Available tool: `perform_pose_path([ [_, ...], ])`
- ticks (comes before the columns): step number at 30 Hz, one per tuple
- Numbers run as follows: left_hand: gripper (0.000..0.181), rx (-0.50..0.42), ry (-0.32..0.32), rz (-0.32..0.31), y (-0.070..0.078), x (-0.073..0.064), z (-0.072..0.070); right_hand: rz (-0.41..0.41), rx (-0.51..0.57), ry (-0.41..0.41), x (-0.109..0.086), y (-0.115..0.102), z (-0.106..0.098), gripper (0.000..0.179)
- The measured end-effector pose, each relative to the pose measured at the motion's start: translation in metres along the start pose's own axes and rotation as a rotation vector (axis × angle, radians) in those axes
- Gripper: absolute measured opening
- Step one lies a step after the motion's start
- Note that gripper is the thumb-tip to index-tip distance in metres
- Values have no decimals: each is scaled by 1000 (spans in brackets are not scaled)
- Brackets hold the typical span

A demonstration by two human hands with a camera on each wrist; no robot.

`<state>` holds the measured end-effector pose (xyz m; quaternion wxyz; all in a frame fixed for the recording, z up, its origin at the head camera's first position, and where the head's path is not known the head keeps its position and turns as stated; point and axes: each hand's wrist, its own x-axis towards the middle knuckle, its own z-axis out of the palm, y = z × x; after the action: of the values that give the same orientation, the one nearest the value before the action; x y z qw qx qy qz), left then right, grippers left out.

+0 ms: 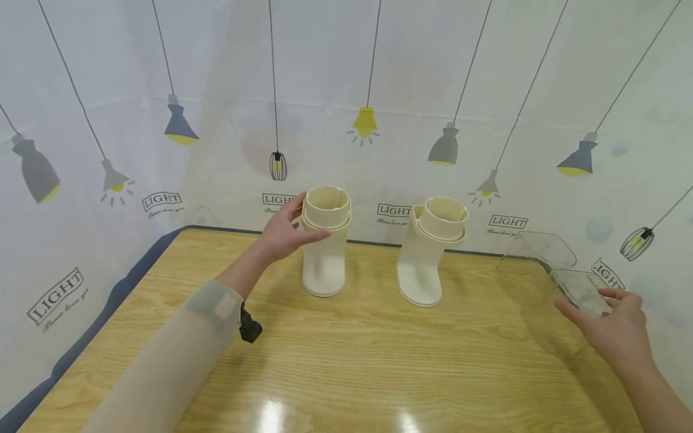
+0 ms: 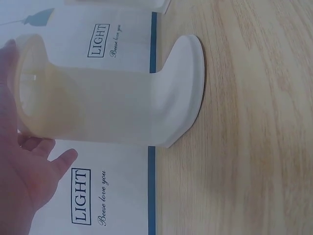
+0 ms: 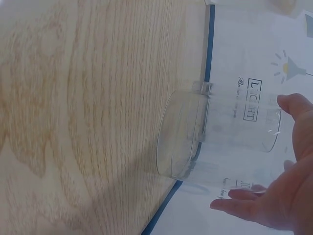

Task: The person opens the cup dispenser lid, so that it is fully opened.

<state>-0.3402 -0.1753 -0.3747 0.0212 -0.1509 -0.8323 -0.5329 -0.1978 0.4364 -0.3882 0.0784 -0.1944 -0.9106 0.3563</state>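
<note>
Two cream plastic stands, each with a round collar on top and a rounded foot, stand upright on the table. My left hand holds the collar of the left stand, thumb across the front and a finger at its left side. The left wrist view shows this stand with its foot on the wood. Beside it is the other stand, untouched. At the right, my right hand grips a clear plastic container near its upper edge, thumb and fingers on opposite sides. Its full outline is hard to make out.
The wooden table has a dark blue edge along its back and left. Behind it hangs a white curtain printed with lamps and lettering. A black strap piece sits at the left wrist.
</note>
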Motion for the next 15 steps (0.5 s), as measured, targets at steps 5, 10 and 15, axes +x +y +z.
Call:
perform_pose_path([
  [5, 119, 7, -12, 3, 0, 0, -1, 7, -1, 12, -2, -1, 1, 116],
  [10, 117, 15, -20, 0, 1, 2, -3, 10, -17, 18, -5, -4, -1, 115],
  [15, 115, 25, -30, 14, 0, 2, -2, 44, -53, 36, -6, -4, -1, 119],
])
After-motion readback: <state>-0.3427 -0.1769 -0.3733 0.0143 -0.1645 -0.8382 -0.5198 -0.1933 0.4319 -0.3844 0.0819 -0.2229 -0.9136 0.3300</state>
